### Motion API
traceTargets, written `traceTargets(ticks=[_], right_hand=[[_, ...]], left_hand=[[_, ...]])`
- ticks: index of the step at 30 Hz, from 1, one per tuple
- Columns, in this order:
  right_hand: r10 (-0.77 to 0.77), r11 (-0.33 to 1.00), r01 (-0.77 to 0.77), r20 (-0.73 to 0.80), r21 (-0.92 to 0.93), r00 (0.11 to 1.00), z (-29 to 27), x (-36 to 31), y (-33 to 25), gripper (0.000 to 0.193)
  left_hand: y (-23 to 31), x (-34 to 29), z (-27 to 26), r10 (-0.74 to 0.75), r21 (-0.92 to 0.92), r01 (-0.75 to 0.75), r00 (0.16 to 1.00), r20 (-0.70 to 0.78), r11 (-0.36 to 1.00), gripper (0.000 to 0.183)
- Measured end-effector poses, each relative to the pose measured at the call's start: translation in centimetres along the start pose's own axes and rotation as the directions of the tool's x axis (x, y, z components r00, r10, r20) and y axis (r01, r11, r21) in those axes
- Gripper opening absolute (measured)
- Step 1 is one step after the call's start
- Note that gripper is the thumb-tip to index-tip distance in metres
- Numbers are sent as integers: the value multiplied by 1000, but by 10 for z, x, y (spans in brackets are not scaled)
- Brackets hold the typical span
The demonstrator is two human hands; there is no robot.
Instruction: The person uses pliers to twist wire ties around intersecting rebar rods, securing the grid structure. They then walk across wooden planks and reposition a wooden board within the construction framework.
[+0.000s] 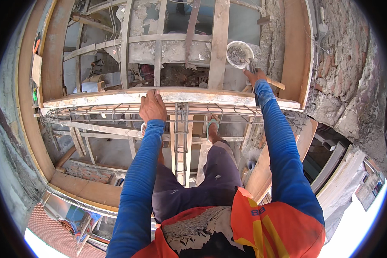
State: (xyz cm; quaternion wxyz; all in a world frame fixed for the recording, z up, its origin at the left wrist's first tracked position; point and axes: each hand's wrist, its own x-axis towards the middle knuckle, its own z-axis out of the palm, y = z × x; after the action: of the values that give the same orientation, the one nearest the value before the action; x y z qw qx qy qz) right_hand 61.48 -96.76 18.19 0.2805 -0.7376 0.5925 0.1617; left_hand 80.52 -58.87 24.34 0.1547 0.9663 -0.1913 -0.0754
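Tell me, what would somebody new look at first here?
Probably the bright blue sleeves, stretching up the picture on both sides. Next, maybe the right hand at the upper right, holding a wooden-handled tool by a pale bucket. A ladder-like steel frame also stands out, running down the middle below a long wooden beam.

Wide fisheye view from the head, steeply downward, chest (198, 230) nearest, left hand (153, 106) and right hand (256, 77) farther out.
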Motion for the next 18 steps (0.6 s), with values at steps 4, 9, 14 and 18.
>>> traceTargets(ticks=[4, 9, 14, 18], right_hand=[[36, 995, -34, 18, -94, 999, 17, 94, 20, 89], [93, 974, -69, 104, -217, 990, 82, 200, 46, 88], [140, 951, -99, 120, -293, 983, 153, 296, 71, 92], [200, 937, -121, 219, -329, 955, 192, 367, 86, 98]], left_hand=[[21, 12, 92, 35, -4, -35, 999, -15, 999, 25], [17, 1, 141, 90, 57, -85, 993, -77, 995, 24], [12, 1, 157, 149, -30, -160, 962, -229, 987, 20], [11, 2, 164, 139, -78, -163, 958, -253, 984, 26]])
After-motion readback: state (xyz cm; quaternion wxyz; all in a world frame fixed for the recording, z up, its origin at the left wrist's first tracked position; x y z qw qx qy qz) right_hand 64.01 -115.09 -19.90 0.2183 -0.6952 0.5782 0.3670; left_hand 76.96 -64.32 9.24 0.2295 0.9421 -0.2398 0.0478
